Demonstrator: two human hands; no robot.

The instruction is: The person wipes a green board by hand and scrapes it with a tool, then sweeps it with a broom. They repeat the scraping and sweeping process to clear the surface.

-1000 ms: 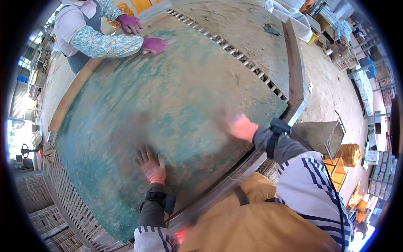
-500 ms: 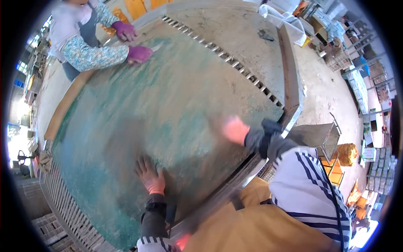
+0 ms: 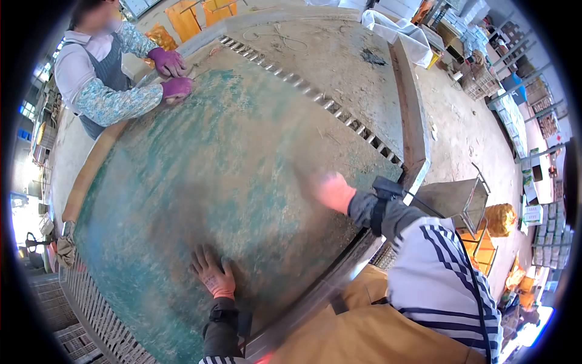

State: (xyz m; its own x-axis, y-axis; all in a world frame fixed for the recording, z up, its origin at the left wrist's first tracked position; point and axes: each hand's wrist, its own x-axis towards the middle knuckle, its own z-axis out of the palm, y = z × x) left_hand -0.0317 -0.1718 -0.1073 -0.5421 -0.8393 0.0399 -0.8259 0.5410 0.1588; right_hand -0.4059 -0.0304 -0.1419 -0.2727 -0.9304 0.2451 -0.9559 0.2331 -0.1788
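Observation:
My left hand [image 3: 213, 274], in a pink work glove with dark fingertips, lies palm down on the green tabletop [image 3: 139, 242], its fingers spread and nothing in it. Soil and dust cover much of this surface. Farther right, my right hand [image 3: 334, 192], in a similar glove, is low over the dusty right part of the tabletop. Its fingers are blurred and partly turned from view, so I cannot see whether it holds anything. Dark shadows of the hands fall on the dirt beside them.
Across the table a co-worker's purple-gloved hands [image 3: 171, 76] rest near the far left edge. A slotted metal strip [image 3: 315, 96] divides the green surface from a dirt-covered section [image 3: 339, 51]. Slatted grating [image 3: 109, 309] borders the lower left. A metal stand [image 3: 454, 197] stands at right.
My left hand appears slightly lower in view, still flat. My right hand shifts a little left and down. The co-worker's hands are drawn closer to their body; the blade seen there earlier no longer shows clearly.

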